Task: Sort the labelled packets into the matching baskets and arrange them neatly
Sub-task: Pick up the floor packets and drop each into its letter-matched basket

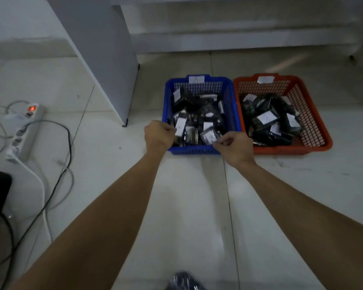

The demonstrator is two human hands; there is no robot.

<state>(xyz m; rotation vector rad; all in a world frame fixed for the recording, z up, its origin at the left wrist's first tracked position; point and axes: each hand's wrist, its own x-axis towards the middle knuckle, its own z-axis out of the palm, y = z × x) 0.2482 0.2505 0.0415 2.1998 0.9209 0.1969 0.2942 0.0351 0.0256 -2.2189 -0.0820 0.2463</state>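
while both hands curl, left hand (158, 133) grips blue basket (231, 114) rim, right hand (235, 146) pinches packet (209, 136) (inside)

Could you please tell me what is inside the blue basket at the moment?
The blue basket holds a loose heap of dark packets with white labels. Both hands reach into its near end. The basket floor and lower packets are covered.

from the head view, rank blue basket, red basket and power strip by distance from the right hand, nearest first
1. Blue basket: right hand is at its near right corner.
2. Red basket: just right, beside the blue.
3. Power strip: far left on the floor.
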